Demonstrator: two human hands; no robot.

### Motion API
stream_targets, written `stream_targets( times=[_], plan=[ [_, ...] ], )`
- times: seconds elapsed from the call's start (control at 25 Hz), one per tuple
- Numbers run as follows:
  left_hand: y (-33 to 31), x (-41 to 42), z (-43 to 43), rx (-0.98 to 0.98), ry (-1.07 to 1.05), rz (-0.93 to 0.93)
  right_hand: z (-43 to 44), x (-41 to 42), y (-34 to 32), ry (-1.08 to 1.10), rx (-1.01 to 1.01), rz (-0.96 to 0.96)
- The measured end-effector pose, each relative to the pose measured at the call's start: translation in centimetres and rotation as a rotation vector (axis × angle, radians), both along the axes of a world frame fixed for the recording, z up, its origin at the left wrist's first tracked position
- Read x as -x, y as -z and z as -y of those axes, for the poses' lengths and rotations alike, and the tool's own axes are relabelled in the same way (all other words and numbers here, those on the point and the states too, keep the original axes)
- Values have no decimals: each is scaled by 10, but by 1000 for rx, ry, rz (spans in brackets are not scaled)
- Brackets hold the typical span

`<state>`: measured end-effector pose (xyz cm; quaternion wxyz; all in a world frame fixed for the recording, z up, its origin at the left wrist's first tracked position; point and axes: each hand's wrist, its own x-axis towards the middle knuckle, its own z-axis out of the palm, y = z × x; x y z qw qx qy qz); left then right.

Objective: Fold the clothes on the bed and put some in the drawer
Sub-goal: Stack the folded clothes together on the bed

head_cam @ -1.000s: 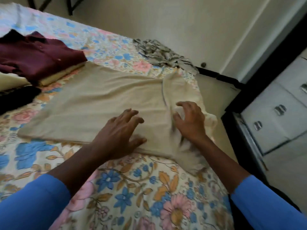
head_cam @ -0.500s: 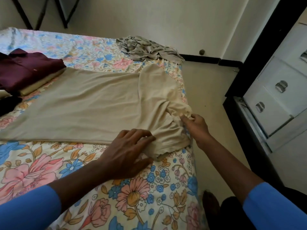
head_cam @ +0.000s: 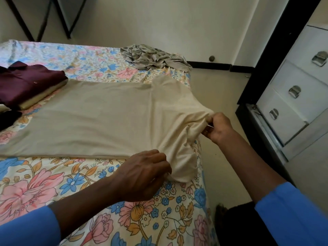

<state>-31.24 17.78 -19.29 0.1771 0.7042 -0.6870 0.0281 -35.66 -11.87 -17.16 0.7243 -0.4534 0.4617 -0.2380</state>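
Both hands pinch a beige shirt [head_cam: 106, 118] on the bed [head_cam: 74, 181]: left hand [head_cam: 142, 174] at its near edge, right hand [head_cam: 217, 127] at its bunched end.

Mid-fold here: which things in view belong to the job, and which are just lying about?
Job: beige garment, gripped by left hand and pinched by right hand; crumpled grey garment, unfolded; folded maroon shirt on its pile; bed; white drawers.

Lying about: black frame legs by the wall; round knob at the skirting.
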Motion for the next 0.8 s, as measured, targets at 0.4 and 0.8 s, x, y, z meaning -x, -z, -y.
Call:
stream_targets(
  times=[0.4, 0.8],
  plan=[
    [-38, -76, 48, 199, -357, -236, 34, -54, 37, -125, 345, -301],
    [-15, -261, 200, -26, -942, -229, 101, -106, 54, 124, 248, -289]
  ],
)
